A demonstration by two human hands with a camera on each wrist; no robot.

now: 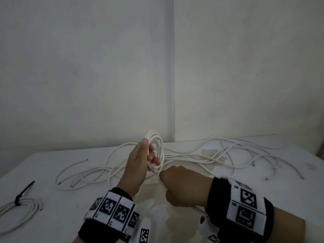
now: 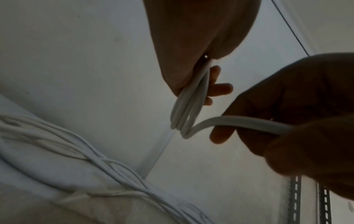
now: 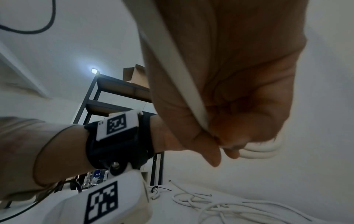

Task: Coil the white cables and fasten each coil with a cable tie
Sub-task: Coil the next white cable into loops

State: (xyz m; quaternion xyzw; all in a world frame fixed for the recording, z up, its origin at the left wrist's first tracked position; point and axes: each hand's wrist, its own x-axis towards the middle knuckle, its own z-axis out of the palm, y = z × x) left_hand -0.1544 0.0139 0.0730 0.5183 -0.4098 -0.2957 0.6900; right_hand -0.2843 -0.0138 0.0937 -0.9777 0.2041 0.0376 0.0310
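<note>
White cable loops stand upright as a small coil [image 1: 156,149] in the left hand [image 1: 140,162], held above the table [image 1: 52,163] near its middle. The thumb lies up along the near side of the loops and the fingers [image 1: 154,158] curl through the ring from the far side, so the hand is wrapped round the bundle. The left wrist view shows several turns pressed together against the palm. From the bottom of the coil one strand, the free cable tail [image 2: 239,124], runs toward the near right into the right hand [image 1: 185,186]. That hand is a closed fist just beside and below the coil, with the cable passing through the palm under the curled fingers [image 3: 229,144], as the right wrist view shows. Both wrists wear black bands with white marker tags.

Beyond the hands a tangle of loose white cables [image 1: 219,155] spreads over the far half of the white table, reaching both left and right. At the near left edge lies a finished coil [image 1: 21,209], bound by a black cable tie [image 1: 22,193] whose tail points up and away. A pale wall [image 1: 87,67] rises behind the table.
</note>
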